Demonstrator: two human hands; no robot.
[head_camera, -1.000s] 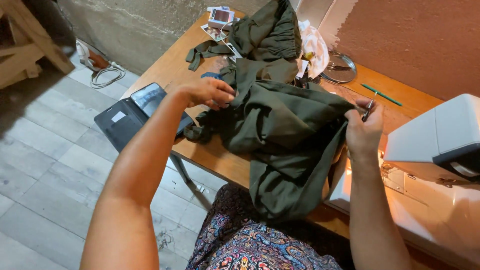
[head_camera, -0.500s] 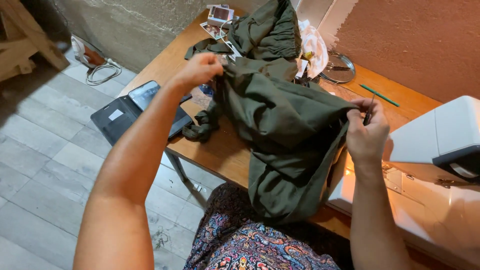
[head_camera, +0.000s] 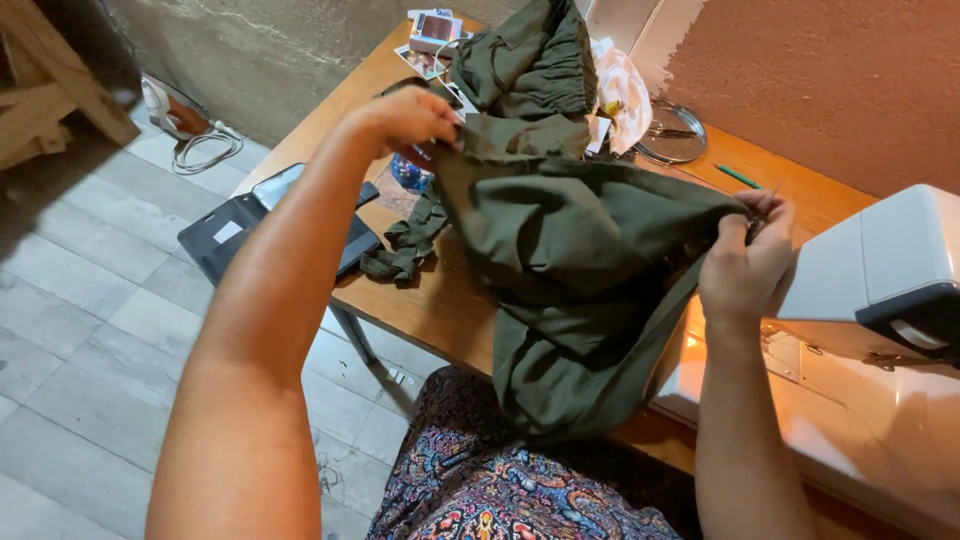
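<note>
Left hand and right hand gripping olive garment (stretching it taut between them), white sewing machine sitting beside right hand

A wooden table runs diagonally from top centre to lower right. On it lie an olive green garment, a loose green strip at its left edge, a round metal lid and green pencil upper right, and a white sewing machine at right.
</note>
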